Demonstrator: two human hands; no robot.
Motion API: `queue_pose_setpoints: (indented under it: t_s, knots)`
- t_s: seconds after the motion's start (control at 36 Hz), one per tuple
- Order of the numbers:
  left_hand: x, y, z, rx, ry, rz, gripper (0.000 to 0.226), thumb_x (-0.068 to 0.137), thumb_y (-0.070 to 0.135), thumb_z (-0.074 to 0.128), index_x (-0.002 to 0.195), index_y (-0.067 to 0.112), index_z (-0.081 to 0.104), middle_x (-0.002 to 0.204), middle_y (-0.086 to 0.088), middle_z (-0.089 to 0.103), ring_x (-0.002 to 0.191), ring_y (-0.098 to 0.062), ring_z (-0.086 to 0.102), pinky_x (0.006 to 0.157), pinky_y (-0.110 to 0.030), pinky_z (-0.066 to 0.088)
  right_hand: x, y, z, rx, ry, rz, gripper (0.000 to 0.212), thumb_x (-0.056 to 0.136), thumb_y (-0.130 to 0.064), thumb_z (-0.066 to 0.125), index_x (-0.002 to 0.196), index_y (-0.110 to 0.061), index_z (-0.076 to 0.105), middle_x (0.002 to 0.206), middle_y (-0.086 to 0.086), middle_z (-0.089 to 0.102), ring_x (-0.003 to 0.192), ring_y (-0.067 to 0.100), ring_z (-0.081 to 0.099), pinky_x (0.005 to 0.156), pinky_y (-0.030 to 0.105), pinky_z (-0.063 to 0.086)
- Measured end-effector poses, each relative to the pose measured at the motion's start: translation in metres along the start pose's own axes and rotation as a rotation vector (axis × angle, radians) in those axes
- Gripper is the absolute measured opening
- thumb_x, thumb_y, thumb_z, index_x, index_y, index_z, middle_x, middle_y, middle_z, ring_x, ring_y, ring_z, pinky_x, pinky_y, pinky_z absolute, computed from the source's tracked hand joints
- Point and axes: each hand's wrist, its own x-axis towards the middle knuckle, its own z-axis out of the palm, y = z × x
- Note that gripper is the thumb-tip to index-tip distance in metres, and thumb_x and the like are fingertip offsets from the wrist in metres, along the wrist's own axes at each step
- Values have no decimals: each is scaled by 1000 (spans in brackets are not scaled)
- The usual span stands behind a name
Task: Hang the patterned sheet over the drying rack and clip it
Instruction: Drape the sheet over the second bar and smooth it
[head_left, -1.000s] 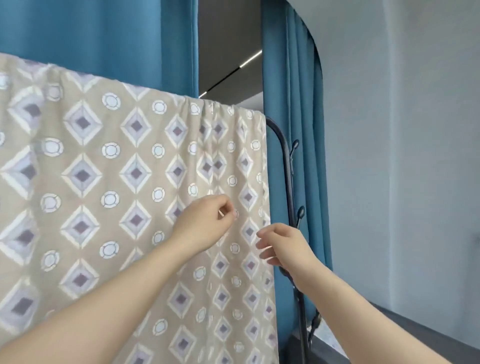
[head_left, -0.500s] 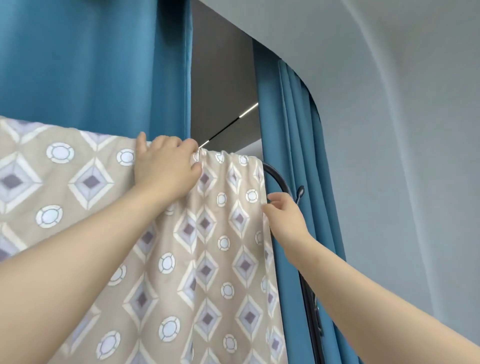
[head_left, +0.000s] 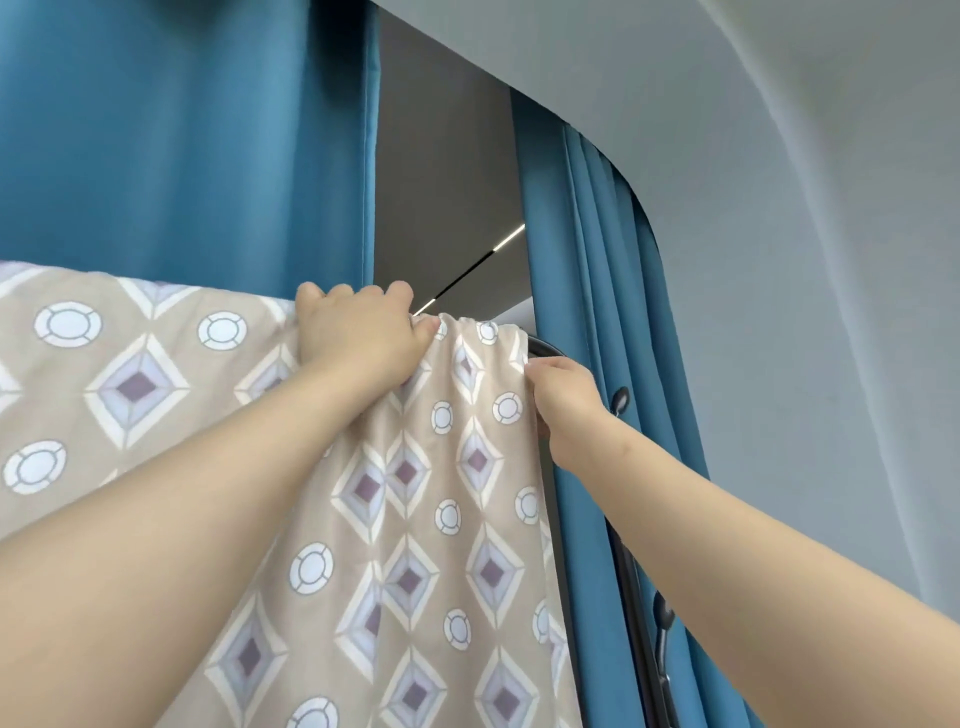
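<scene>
The patterned sheet (head_left: 156, 395), beige with diamonds and circles, hangs over the top bar of a black drying rack (head_left: 543, 345) and falls toward me. My left hand (head_left: 358, 332) grips the sheet's top fold over the bar, where the cloth bunches. My right hand (head_left: 569, 410) pinches the sheet's right edge just below the rack's curved corner. The rack's right post (head_left: 631, 582) runs down behind my right forearm, with small black knobs on it. No clip shows in either hand.
Blue curtains (head_left: 182, 145) hang behind the rack on the left and on the right (head_left: 587, 218), with a dark gap between them. A pale grey wall (head_left: 805, 260) stands to the right.
Both hands rose from the middle of the sheet to its top; the left hand now grasps the fold on the bar, the right holds the edge near the corner. The view tilted upward.
</scene>
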Motion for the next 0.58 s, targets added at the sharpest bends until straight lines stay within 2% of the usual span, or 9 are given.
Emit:
queue_pose_setpoints:
  t_s: [0.06,0.11,0.17,0.25,0.33,0.44,0.5,0.58]
  knots:
    - [-1,-1,6,41,11,4,42,96,50,20,103,21,50,109,-4,60,103,-27,49,84,-37,26,2,-3,4,71,-27,67,17,89,-4,42,79,-1,56,65,4,45,55,17,39,52,21,32]
    - [-1,-2,11,87,20,10,47,96,51,16,110,24,52,110,-5,58,104,-28,49,86,-38,27,4,-6,6,172,-84,160,15,92,-14,50,88,-7,62,75,4,59,65,19,54,62,25,44]
    - [-1,-3,14,119,27,25,48,96,51,14,112,26,52,110,-7,57,104,-29,48,87,-38,28,6,-9,4,258,-181,240,16,93,-25,53,90,-14,64,76,2,66,66,18,62,63,28,50]
    - [0,-5,14,124,26,34,49,96,52,14,114,26,51,111,-9,57,104,-29,49,87,-37,28,13,-14,1,275,-243,219,18,93,-29,54,90,-15,64,73,1,68,62,17,64,58,26,52]
    - [0,-5,14,132,39,26,49,97,50,16,113,21,52,110,-9,58,105,-29,49,87,-37,30,19,-21,2,283,-249,137,16,95,-25,52,93,-13,62,78,2,67,66,17,63,59,26,53]
    - [4,-7,15,102,33,79,46,98,46,17,111,19,52,111,-6,60,106,-27,51,84,-36,29,26,-28,6,308,-293,103,21,97,-23,48,87,-8,59,77,5,65,67,18,62,63,31,52]
    - [13,-9,10,18,-35,95,41,99,43,19,106,22,54,104,-2,62,98,-25,53,78,-35,28,31,-30,5,328,-287,107,22,97,-24,49,87,-8,60,80,5,65,70,19,63,67,32,52]
    - [27,-9,-1,-149,-176,64,33,98,37,29,95,23,58,86,3,62,89,-23,51,70,-30,34,39,-31,-4,362,-249,141,23,95,-28,51,89,-9,61,81,6,66,70,21,63,66,32,52]
